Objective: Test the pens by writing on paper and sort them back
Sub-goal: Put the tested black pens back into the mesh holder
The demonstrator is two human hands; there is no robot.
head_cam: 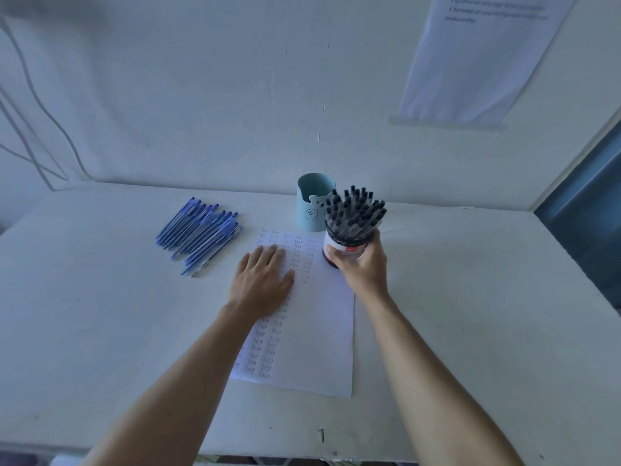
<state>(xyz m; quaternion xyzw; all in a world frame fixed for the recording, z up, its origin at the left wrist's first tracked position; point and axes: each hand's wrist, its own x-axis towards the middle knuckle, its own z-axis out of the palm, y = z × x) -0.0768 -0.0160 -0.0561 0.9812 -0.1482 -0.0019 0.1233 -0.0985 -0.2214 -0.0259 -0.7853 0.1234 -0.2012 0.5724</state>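
Many black pens [356,210] upright in cup [344,248], caps up

A cup [342,248] of black pens [356,210] is gripped by the right hand [361,264]; the paper [312,331] is pressed flat by the left hand [263,280]; blue pens [200,232] are piled on the bench [100,314].

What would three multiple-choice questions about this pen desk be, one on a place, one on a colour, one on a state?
1. Where do the blue pens lie? A in a drawer; B on the table left of the paper; C on the paper.
2. What colour are the tops of the pens in the white cup? A black; B red; C green.
3. What is the right hand doing? A writing; B lying flat; C gripping the white cup.
Answers: 1 B, they lie piled beside the sheet; 2 A, dark tops bristle above the rim; 3 C, its fingers curl round the cup.
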